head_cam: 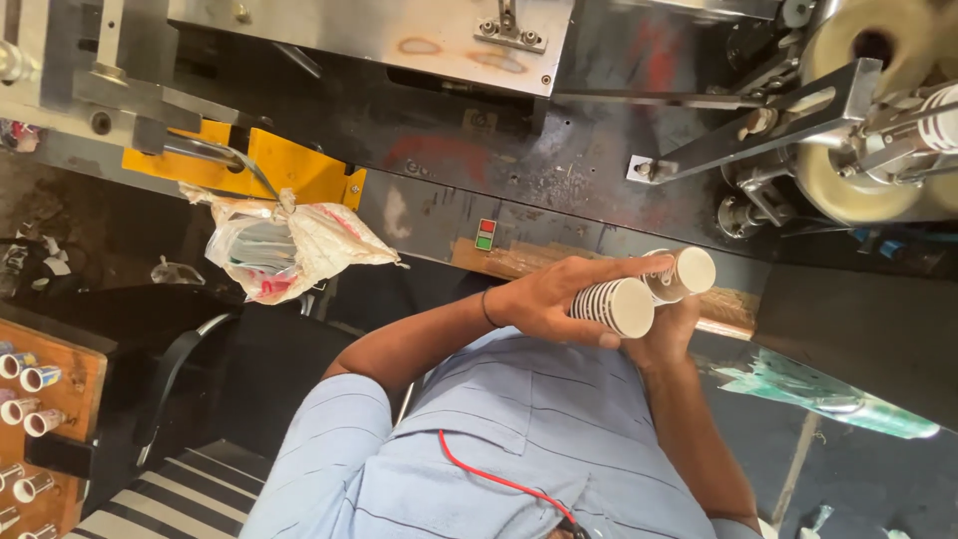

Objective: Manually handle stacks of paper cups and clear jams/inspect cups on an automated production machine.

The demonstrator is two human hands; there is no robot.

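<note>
Head view, looking down over a light blue shirt point(519, 439) with a red wire point(499, 481) across it. 2 cup stacks held at chest height, in front of the dark machine point(479, 150).

Left hand point(549, 297): fingers wrapped shut around the near cup stack point(614, 304), thumb along its underside, open white end facing right.

Right hand point(667, 334): sits under and behind both stacks, mostly hidden; it seems to grip the far cup stack point(682, 274), but how far the fingers close I cannot tell.

The 2 stacks lie side by side, touching, both roughly horizontal.

Film roll point(868, 45) top right. Plastic bag point(289, 245) hangs left of the hands, by the yellow bracket point(299, 170). More cups on a wooden board point(60, 369) far left.
</note>
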